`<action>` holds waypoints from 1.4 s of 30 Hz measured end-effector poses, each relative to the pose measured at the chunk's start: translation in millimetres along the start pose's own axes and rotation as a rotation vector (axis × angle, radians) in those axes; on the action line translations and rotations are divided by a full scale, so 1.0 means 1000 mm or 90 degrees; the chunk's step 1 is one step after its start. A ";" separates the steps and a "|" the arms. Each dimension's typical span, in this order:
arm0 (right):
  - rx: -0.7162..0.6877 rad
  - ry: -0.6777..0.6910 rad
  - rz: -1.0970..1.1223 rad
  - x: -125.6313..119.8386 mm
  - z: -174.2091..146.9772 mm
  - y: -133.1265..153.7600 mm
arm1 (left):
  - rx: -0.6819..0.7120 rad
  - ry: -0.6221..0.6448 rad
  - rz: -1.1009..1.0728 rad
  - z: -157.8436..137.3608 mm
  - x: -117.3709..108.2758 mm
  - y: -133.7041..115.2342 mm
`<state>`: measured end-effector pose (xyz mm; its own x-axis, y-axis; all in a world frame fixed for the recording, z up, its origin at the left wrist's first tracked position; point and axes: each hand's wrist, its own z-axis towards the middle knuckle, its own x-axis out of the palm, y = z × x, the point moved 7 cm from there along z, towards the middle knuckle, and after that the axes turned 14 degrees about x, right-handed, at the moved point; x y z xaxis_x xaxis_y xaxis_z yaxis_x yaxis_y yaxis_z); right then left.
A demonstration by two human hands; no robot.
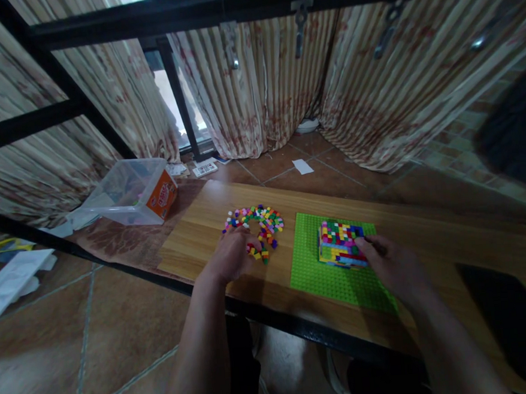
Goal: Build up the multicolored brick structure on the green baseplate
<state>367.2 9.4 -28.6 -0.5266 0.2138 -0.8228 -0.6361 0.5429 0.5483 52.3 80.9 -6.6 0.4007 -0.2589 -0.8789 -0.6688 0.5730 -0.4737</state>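
Note:
A block-shaped build of coloured toy bricks point(341, 233) stands on a green studded baseplate point(306, 260). At its right end is my right hand point(391, 266), thumb and fingers pinched together against the top corner; whatever lies between the fingertips is too small to make out. To the left, my left hand point(231, 253) reaches over a spread of small loose bricks point(268, 217). Its thumb is apart from its fingers, and it partly covers the bricks nearest me. I see nothing held in it.
The wooden table point(194, 238) has a dark flat object point(510, 318) at its right. Beyond the left end, a clear plastic bin point(131, 188) with an orange label stands on a patterned cloth. A black metal frame point(165, 21) crosses in front of striped curtains point(273, 82).

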 end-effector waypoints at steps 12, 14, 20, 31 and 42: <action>-0.023 0.017 0.017 0.000 -0.002 0.003 | -0.024 -0.052 0.066 0.012 0.007 0.002; -0.018 0.021 0.017 0.001 -0.003 0.004 | -0.017 -0.058 0.066 0.016 0.008 0.001; -0.017 0.019 0.013 0.000 -0.004 0.005 | 0.026 -0.055 0.071 0.022 0.011 -0.008; -0.029 0.013 0.024 0.000 -0.005 0.007 | 0.045 -0.070 0.071 0.027 0.010 -0.015; -0.029 0.015 0.007 0.000 -0.006 0.009 | 0.025 -0.011 0.109 0.030 0.018 -0.019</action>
<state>358.2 9.5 -23.3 -0.5463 0.1999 -0.8134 -0.6554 0.5026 0.5637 90.8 88.3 -11.2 0.2941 -0.1413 -0.9453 -0.7036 0.6374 -0.3142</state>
